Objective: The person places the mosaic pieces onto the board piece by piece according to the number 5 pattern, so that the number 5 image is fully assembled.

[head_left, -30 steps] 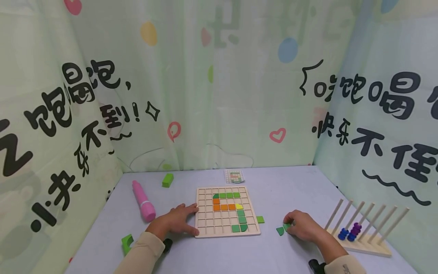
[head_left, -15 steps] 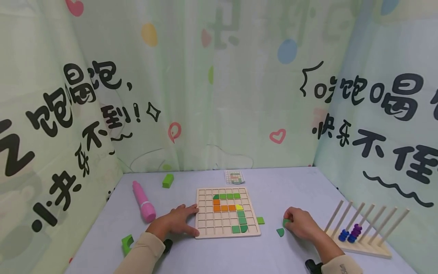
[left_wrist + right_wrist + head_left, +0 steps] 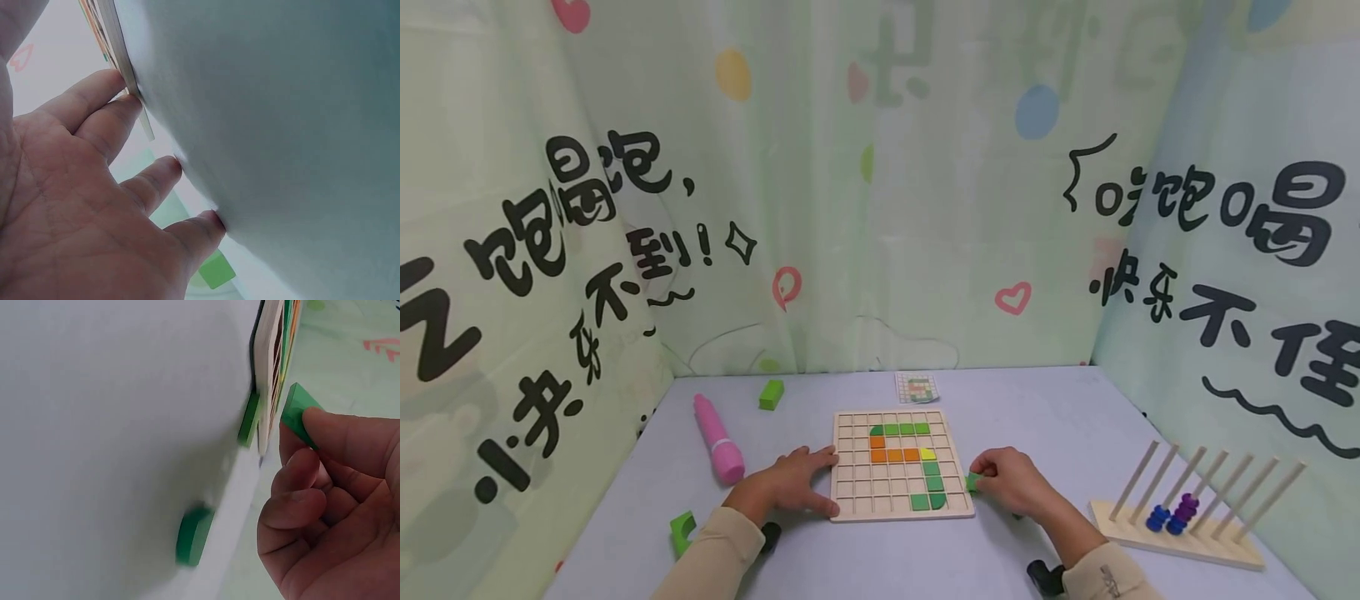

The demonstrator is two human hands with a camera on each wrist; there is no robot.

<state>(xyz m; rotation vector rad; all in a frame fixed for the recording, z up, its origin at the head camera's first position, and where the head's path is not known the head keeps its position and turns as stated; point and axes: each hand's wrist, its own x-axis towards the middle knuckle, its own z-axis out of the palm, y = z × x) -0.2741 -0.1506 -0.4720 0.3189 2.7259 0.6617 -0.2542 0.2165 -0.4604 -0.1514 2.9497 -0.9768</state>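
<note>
A wooden grid board (image 3: pixel 859 482) carries green, orange and yellow tiles. My left hand (image 3: pixel 790 482) has its fingers spread at the board's left edge; fingertips touch that edge in the left wrist view. Just off the board's right side, my right hand (image 3: pixel 1013 482) pinches a green tile (image 3: pixel 301 409) between thumb and finger, raised above the table. A lighter green tile (image 3: pixel 250 420) lies against the board's right edge. Another dark green tile (image 3: pixel 195 534) rests on the table, mostly covered by the right hand in the head view.
A small pattern card (image 3: pixel 917 388) lies behind the board. To the left are a pink bottle-shaped object (image 3: pixel 718 442), a green block (image 3: pixel 771 395) and a curved green block (image 3: pixel 682 533). A peg rack (image 3: pixel 1180 537) with blue and purple beads stands at right.
My right hand has picked up one of the two green tiles at right and carried it left towards the board's edge. The left hand has stayed at the board.
</note>
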